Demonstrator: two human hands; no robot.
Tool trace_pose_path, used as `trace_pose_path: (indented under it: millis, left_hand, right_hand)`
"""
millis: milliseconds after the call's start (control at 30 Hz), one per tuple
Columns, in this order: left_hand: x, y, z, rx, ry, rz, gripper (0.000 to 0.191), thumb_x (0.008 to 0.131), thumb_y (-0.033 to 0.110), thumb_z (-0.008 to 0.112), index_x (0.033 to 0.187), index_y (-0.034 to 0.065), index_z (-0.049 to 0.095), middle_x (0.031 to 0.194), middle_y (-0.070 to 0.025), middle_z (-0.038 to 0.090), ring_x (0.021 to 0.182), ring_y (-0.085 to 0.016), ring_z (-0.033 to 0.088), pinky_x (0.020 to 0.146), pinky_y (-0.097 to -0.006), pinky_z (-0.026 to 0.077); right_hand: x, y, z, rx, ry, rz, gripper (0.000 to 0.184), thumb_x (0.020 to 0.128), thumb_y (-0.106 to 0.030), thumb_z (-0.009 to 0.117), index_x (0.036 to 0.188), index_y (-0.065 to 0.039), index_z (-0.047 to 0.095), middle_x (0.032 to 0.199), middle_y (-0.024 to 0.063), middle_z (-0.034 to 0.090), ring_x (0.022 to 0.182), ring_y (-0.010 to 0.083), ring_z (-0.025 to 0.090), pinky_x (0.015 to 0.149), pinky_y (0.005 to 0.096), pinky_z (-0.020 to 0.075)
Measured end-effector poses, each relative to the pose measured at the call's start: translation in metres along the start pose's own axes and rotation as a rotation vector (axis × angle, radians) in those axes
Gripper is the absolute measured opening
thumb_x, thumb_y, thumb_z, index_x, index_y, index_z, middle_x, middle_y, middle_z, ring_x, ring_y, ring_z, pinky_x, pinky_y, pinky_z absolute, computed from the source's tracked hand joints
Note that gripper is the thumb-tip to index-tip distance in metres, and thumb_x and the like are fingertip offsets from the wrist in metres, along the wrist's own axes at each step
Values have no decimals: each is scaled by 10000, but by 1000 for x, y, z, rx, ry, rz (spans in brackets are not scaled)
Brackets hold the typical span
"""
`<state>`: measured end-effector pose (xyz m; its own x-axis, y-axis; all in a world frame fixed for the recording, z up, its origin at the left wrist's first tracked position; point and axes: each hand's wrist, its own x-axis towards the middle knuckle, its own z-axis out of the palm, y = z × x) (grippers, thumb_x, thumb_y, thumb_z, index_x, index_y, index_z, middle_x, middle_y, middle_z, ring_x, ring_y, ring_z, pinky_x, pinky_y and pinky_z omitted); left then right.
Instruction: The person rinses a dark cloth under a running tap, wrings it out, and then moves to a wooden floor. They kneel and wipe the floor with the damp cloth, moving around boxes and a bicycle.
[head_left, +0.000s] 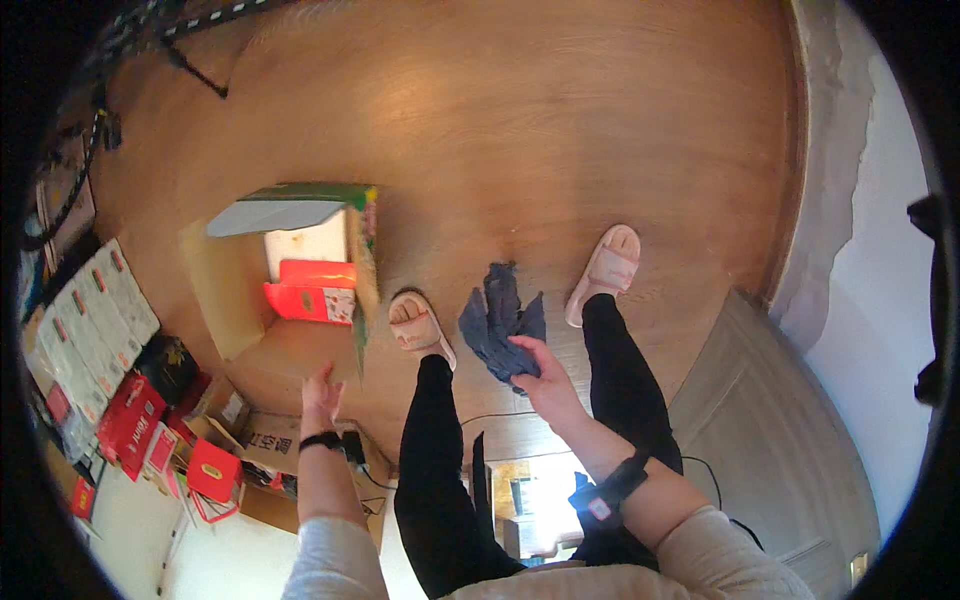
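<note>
My right hand (551, 382) grips the near end of a crumpled dark grey-blue cloth (501, 315), with thumb and fingers pinched on its right side. The cloth spreads above the wood-look floor between my two feet. To the left, my left hand (324, 394) is empty, its thumb and fingers apart. It is just below the near edge of an open cardboard box (232, 292) with its flaps spread. Inside that box sits a red carton (311, 300) beside a pale panel (306, 244). A green-and-grey flap (281, 214) stands at the box's far side.
Pink slippers (420, 330) are on my feet. At left are white packs (97, 326), a red bag (131, 420), a red box (214, 469) and another cardboard box (270, 442). A grey door (772, 435) and a thin cable (705, 469) lie right. Black metal framing (199, 75) stands far left.
</note>
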<state>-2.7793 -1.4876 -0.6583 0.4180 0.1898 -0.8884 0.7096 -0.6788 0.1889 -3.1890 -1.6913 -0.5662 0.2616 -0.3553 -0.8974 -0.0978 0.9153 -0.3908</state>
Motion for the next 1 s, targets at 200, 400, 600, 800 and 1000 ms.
trace_pose_path:
  millis: [200,400,600,800,1000]
  left_hand:
    - [-118,31,170,100,-280,41,393,913,97,614,1296,63,528,1275,-80,571,1203,-249,526,953,-458,463]
    - [-198,91,392,261,-582,99,464,926,158,648,1330,43,450,1218,-96,572,1120,-211,564,952,-386,492]
    - [-307,160,555,-174,-928,552,710,957,246,621,1500,174,169,1370,-113,456,1282,-231,441,1090,-424,391]
    - [-402,79,482,274,-1193,292,672,924,358,635,1479,119,342,1479,-153,413,1345,-303,427,1100,-469,364]
    - [-467,11,364,21,-620,-237,287,966,275,558,1206,116,555,1025,-69,641,935,-210,628,753,-337,504]
  right_hand:
    - [9,11,-15,-123,43,-27,568,786,100,572,1312,-102,509,1195,94,578,1162,209,547,992,288,405]
    - [6,-22,-33,-378,82,58,512,823,-3,574,1294,-196,523,1142,175,648,1072,322,635,910,377,482]
    - [5,-70,-39,-298,117,-150,441,844,-94,606,1267,-195,529,1148,145,660,1063,373,617,856,465,491]
    - [20,-109,-76,-6,239,-239,508,814,-4,541,1307,-121,505,1179,209,620,1107,364,609,924,397,476]
    - [41,-144,-102,232,427,-393,538,809,68,541,1325,-77,499,1268,155,567,1182,265,549,1014,345,410]
